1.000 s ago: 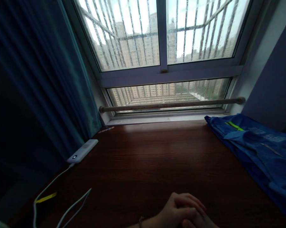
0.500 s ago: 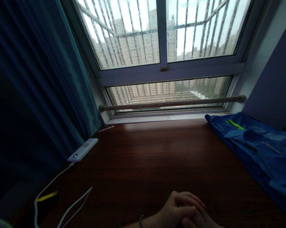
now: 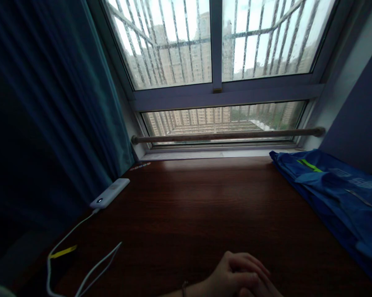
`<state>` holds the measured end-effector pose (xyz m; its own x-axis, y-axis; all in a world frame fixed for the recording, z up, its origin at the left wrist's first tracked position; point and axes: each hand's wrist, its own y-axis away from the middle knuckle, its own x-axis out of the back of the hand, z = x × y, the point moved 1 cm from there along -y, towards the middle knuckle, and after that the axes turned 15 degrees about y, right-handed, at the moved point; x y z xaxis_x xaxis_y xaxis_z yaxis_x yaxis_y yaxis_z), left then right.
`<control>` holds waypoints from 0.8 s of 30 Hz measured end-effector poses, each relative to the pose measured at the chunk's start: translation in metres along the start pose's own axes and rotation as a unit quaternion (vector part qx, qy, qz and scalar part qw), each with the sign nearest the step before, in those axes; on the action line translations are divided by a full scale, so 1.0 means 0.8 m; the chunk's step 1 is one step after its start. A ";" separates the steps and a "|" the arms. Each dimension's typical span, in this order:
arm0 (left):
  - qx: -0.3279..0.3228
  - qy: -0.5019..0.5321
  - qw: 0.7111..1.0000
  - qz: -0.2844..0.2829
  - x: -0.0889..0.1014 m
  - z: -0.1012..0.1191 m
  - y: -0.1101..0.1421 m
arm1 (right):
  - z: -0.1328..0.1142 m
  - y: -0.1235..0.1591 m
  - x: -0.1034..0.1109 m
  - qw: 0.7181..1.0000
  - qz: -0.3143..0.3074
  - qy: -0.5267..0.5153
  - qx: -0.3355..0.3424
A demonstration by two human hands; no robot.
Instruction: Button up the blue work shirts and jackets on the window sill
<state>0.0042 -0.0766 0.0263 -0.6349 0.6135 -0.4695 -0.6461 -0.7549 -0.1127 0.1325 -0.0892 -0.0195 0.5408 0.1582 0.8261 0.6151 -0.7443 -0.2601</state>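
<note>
Left hand [image 3: 230,274]: folded over your right, fingers closed on it; no object shows in this grip.
Right hand [image 3: 264,286]: underneath, mostly hidden; cannot tell how far its fingers are bent.
Counter [image 3: 204,214]: spreads ahead of your joined hands; contact with it cannot be told.
White cable [image 3: 48,272]: on your left, well apart from the hands, plugged into the white device [image 3: 110,194]. Risk: a forearm swept left could hook its loop and drag the device.
Blue cloth [image 3: 334,194]: rumpled, far right; a wide elbow could shove it.
View: hands cut by the lower edge; pulling back would lose them.
</note>
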 end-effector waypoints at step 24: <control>0.019 0.052 0.994 0.098 -0.003 -0.014 -0.001 | -0.025 0.008 0.079 0.994 0.067 0.005 0.083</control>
<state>0.0112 -0.0803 0.0177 -0.7044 0.4258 -0.5679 -0.5309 -0.8471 0.0234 0.1593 -0.0968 0.0409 0.6198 0.0580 0.7826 0.6241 -0.6410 -0.4468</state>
